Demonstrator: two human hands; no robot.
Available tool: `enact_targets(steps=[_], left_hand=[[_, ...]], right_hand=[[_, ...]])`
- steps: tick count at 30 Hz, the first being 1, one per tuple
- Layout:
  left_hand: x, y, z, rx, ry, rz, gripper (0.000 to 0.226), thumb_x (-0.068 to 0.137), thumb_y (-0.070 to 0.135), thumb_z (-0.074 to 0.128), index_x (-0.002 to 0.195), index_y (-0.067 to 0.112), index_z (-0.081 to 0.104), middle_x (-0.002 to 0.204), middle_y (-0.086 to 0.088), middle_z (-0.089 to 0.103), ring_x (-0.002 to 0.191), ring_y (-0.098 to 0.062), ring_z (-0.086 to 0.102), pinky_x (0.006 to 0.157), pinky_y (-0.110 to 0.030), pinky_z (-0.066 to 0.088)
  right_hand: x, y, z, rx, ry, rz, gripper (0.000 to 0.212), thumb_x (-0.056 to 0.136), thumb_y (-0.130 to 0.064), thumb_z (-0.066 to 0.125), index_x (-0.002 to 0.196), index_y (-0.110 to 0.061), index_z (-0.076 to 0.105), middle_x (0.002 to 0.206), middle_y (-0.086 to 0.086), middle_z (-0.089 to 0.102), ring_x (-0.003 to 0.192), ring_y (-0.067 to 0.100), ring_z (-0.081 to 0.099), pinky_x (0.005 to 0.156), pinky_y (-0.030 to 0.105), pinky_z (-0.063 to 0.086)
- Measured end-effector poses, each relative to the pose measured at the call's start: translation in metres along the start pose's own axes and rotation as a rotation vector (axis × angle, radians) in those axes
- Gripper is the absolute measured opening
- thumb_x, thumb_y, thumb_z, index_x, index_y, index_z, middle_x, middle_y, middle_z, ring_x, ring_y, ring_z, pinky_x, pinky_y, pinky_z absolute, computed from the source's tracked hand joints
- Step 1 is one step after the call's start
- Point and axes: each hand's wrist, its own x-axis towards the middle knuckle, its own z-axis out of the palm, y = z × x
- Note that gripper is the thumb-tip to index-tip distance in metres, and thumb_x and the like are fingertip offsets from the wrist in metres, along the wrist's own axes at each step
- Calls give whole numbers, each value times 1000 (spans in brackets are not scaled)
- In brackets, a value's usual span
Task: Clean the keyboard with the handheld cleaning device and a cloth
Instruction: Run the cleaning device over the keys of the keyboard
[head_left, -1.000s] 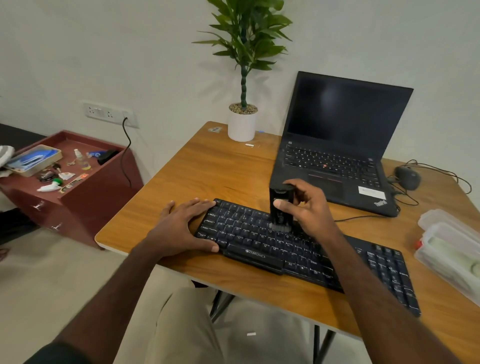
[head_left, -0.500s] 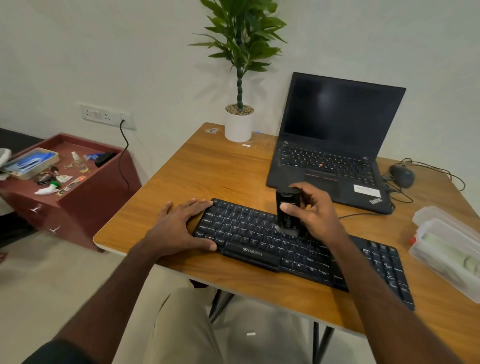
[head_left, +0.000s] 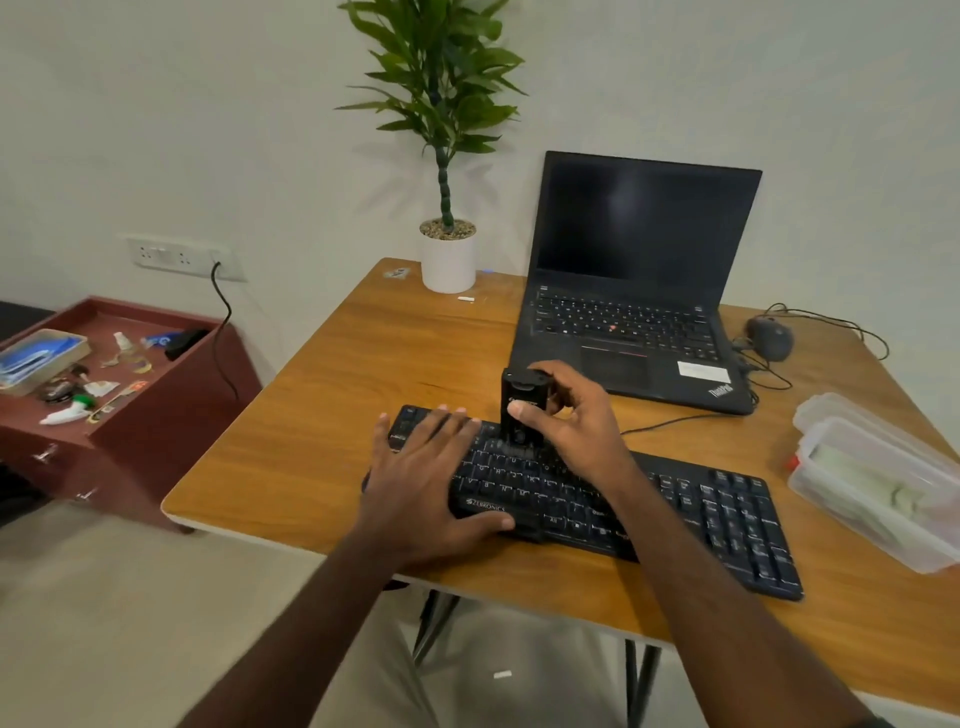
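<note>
A black keyboard (head_left: 675, 509) lies across the front of the wooden desk (head_left: 353, 415). My right hand (head_left: 576, 426) grips a small black handheld cleaning device (head_left: 522, 410), held upright with its brush end down on the keys near the keyboard's upper left. My left hand (head_left: 431, 478) rests flat on the keyboard's left end, fingers straight and thumb along the front edge. No cloth is visible.
An open black laptop (head_left: 639, 291) stands behind the keyboard, with a mouse (head_left: 770, 338) and cables to its right. A potted plant (head_left: 448, 260) is at the back. Clear plastic containers (head_left: 878, 478) sit at the right edge. A maroon side cabinet (head_left: 156, 415) with small items stands left.
My right hand has carried the cleaning device leftward along the keys. My left hand has slid further onto the keyboard's left end. The camera has shifted too.
</note>
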Motion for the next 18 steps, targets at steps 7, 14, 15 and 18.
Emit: enact_targets(steps=[7, 14, 15, 18], left_hand=[[3, 8, 17, 37, 28, -24, 110, 72, 99, 25, 149, 23, 47, 158, 3, 40, 148, -16, 32, 114, -66, 22], [3, 9, 15, 26, 33, -23, 107, 73, 98, 29, 147, 24, 49, 156, 2, 43, 147, -17, 35, 115, -64, 22], [3, 10, 15, 26, 29, -25, 107, 73, 98, 29, 147, 24, 49, 156, 3, 43, 147, -16, 34, 115, -64, 22], [4, 10, 14, 36, 23, -32, 108, 72, 99, 27, 148, 24, 48, 157, 3, 42, 148, -15, 33, 115, -63, 22]], right_hand=[[-10, 11, -53, -97, -15, 16, 26, 85, -19, 81, 107, -21, 68, 96, -6, 69, 84, 14, 62, 74, 30, 52], [-5, 3, -16, -41, -40, -48, 30, 86, -22, 80, 113, -22, 67, 102, -16, 67, 85, 6, 59, 75, 20, 47], [-7, 5, -15, -59, -58, -57, 30, 86, -22, 80, 113, -23, 68, 102, -17, 67, 85, 6, 59, 75, 20, 48], [-7, 12, -34, -102, -31, -40, 30, 86, -22, 81, 113, -24, 67, 102, -14, 68, 86, 9, 61, 75, 24, 50]])
